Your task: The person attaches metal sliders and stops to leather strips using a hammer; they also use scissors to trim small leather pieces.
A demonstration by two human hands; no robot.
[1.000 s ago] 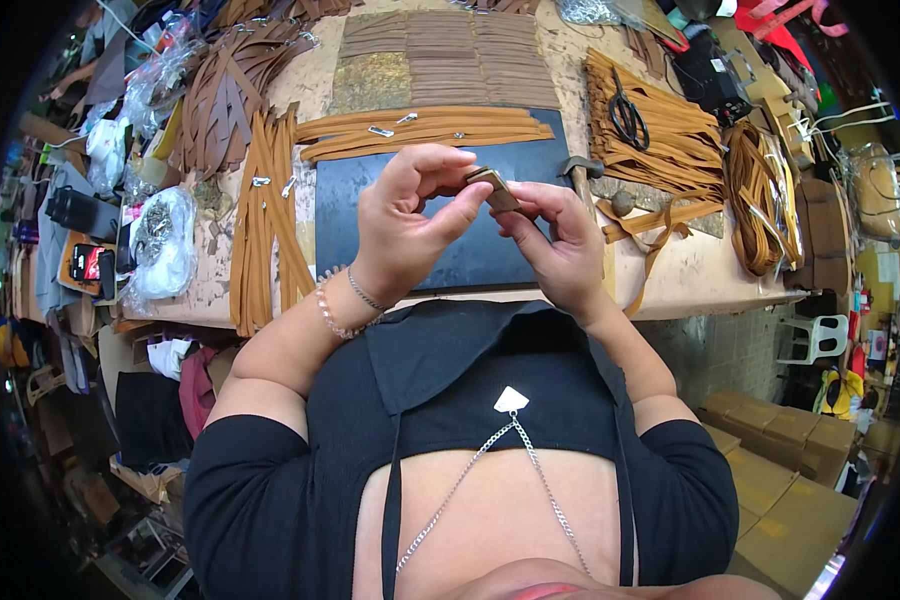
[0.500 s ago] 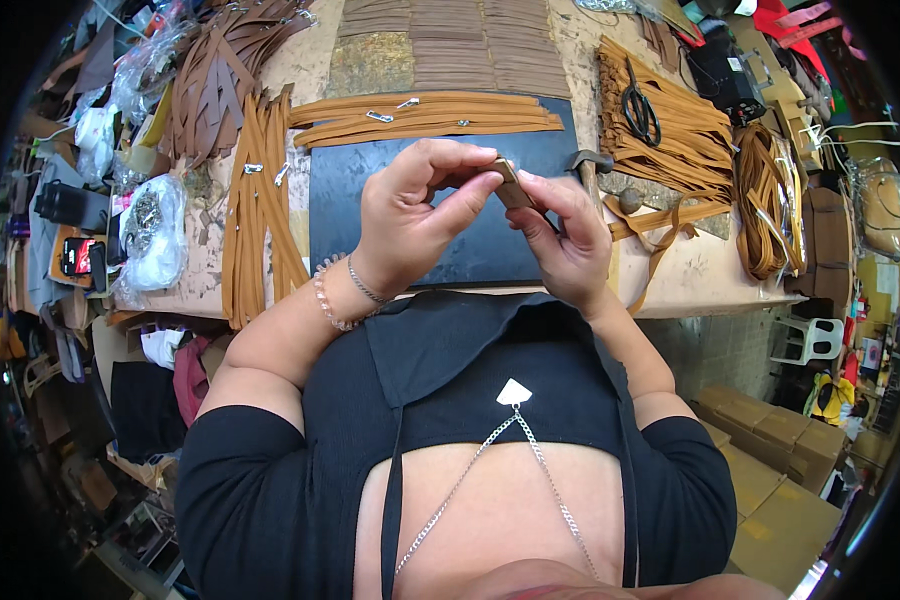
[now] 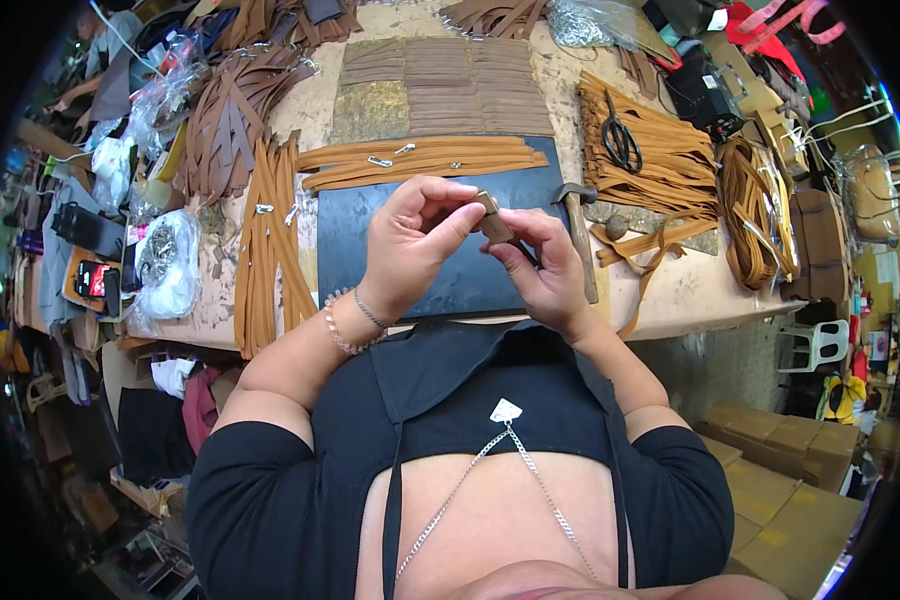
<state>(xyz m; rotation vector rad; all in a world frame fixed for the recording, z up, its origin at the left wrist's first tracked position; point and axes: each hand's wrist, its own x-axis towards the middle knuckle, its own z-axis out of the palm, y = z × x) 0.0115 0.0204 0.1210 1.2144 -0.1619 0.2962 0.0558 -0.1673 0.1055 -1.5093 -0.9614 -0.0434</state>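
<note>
My left hand (image 3: 410, 245) and my right hand (image 3: 545, 260) meet above a dark mat (image 3: 475, 295), both pinching a small brown rectangular piece (image 3: 495, 222); its underside is hidden by my fingers. Tan zipper strips (image 3: 420, 155), with silver sliders on them, lie across the mat's far edge. A hammer (image 3: 582, 245) lies at the mat's right beside a round lump (image 3: 615, 227). More tan strips (image 3: 265, 260) run along the left of the mat.
Bundles of tan strips (image 3: 650, 145) with black scissors (image 3: 622, 135) lie right. Brown strips (image 3: 240, 110), plastic bags (image 3: 165, 265) and a black bottle (image 3: 85, 230) crowd the left. Stacked brown pieces (image 3: 450, 80) lie beyond the mat. Cardboard boxes (image 3: 780, 500) and a white stool (image 3: 815, 345) stand right.
The brown piece has tilted more upright in my fingers over the last second. Both hands appear lower in the picture, along with the whole bench, as the view has shifted.
</note>
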